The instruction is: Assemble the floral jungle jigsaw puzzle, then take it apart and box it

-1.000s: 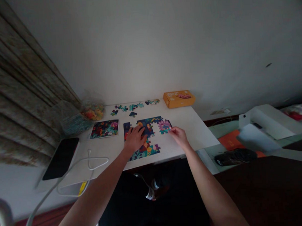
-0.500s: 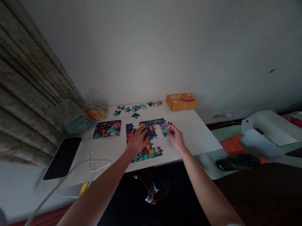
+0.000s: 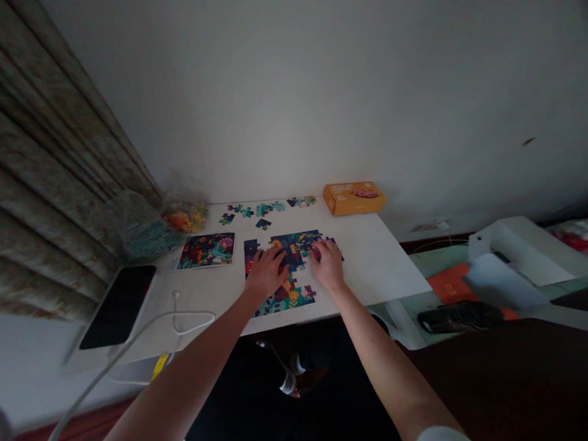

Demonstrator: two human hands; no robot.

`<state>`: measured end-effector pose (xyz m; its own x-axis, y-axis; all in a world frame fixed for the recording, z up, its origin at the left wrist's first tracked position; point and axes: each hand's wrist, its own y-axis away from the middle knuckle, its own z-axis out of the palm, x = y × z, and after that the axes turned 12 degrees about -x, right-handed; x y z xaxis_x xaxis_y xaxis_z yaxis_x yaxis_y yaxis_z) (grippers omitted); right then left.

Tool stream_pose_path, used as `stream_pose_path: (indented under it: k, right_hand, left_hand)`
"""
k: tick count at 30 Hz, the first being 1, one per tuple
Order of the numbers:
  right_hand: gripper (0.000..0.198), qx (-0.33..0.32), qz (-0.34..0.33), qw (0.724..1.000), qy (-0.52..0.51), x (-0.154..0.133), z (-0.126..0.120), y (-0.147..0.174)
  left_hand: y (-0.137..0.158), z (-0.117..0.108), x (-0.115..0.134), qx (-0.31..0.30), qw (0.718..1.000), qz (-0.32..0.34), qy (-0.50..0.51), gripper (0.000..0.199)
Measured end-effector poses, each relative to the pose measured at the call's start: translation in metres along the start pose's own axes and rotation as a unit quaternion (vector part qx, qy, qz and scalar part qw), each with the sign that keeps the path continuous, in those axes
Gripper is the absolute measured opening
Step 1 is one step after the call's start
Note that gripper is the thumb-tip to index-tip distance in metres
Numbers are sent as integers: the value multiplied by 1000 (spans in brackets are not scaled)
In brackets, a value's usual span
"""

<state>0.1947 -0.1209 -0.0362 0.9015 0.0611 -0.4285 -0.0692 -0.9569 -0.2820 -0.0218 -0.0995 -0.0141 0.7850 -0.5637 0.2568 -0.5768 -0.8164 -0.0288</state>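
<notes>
A partly joined jigsaw puzzle (image 3: 290, 241) with a dark, colourful picture lies near the front of the white table. My left hand (image 3: 267, 271) rests on its left part, fingers spread and pressing flat. At the puzzle's right side my right hand (image 3: 328, 263) has its fingers bent down over a joined bit of puzzle pieces (image 3: 338, 246), largely covered by the hand. Whether that bit is locked to the main part cannot be seen. Left of the puzzle is a picture card (image 3: 206, 250) in similar colours.
Several loose puzzle pieces (image 3: 270, 209) line the back edge, with one piece (image 3: 263, 224) nearer. An orange box (image 3: 354, 199) stands back right. Clear bags (image 3: 185, 215), a black tablet-like device (image 3: 117, 307) and a white cable (image 3: 195, 314) occupy the left. A curtain hangs beside them.
My right hand has moved left with the joined bit, from a gap at the side to against the main puzzle. My left hand has stayed in place on the puzzle.
</notes>
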Motion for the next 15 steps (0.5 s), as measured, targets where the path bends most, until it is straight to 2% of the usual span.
stream_pose_path:
  k: [5,15]
  right_hand:
    - [25,-30,-52,998,27,-7,0,3]
    - [31,-72,-75,994,31,-11,-1,0]
  left_hand:
    - [0,1,0,8,1000,4,6,39]
    - [-1,0,0,2,1000,2,9,39]
